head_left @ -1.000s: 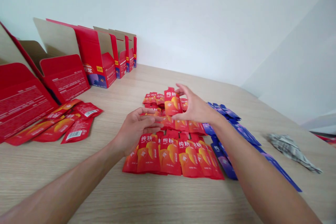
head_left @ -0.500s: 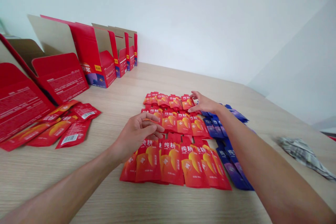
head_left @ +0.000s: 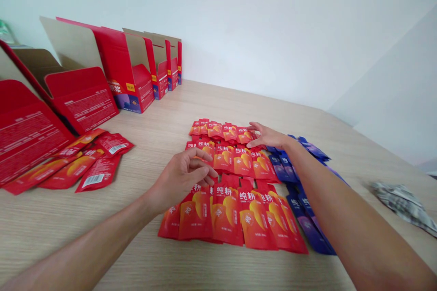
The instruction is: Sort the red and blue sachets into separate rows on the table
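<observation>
Rows of red pouches [head_left: 224,213] with yellow fruit printed on them lie overlapping on the table. My left hand [head_left: 186,177] hovers over the left side of the near and middle rows, fingers loosely curled and apart, holding nothing. At the right end of the far row is my right hand [head_left: 268,136], thumb and fingers spread around the end red pouch [head_left: 244,135]. Whether the fingers touch that pouch I cannot tell. Blue pouches [head_left: 307,223] lie along the right side of the red ones, partly hidden by my right forearm.
Open red cartons [head_left: 85,95] stand in a line at the left, running back toward the wall. Several loose red pouches [head_left: 97,173] lie in front of them. A crumpled checked cloth [head_left: 404,204] rests at the right of the table [head_left: 143,254].
The view has shifted slightly, moving the pouches and cloth a little rightward. The end pouch of the far row now looks slightly tilted beside my right hand. My left hand keeps its pose.
</observation>
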The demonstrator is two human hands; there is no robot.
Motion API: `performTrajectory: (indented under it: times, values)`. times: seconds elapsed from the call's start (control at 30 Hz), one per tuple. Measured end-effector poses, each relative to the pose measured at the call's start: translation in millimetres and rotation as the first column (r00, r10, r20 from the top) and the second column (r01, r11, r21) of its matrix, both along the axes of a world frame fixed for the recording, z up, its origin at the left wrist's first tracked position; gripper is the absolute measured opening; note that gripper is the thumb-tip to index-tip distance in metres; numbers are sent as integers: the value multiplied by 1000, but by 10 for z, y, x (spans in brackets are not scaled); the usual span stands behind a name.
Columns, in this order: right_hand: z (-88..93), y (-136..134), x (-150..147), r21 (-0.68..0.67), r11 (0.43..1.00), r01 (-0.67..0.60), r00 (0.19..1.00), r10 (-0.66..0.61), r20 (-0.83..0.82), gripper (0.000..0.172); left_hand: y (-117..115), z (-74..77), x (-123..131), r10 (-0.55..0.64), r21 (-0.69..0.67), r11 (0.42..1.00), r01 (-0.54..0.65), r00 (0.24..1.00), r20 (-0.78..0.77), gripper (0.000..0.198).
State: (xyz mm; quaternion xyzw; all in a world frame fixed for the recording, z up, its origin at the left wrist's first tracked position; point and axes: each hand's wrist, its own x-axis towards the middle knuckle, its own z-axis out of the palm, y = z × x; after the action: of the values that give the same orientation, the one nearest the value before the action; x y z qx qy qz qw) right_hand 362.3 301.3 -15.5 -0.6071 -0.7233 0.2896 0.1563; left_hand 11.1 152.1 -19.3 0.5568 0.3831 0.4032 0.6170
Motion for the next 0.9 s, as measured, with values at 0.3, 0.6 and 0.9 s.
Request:
performTrajectory:
  times: [0.3, 0.6, 0.9]
  values:
    - [131, -111, -53, 209, 978, 6, 993, -31, 114, 125, 374, 200, -654, 634, 652, 741, -161, 487, -600, 40]
    - [322, -423, -448, 402, 901, -166, 965, 64, 255, 108, 736, 124, -1399, 290, 288, 957, 40, -53, -956, 54]
    - [509, -828, -792, 503, 807, -311, 936, 170, 307, 92, 681, 174, -1239, 445, 445, 895, 21, -12, -895, 43]
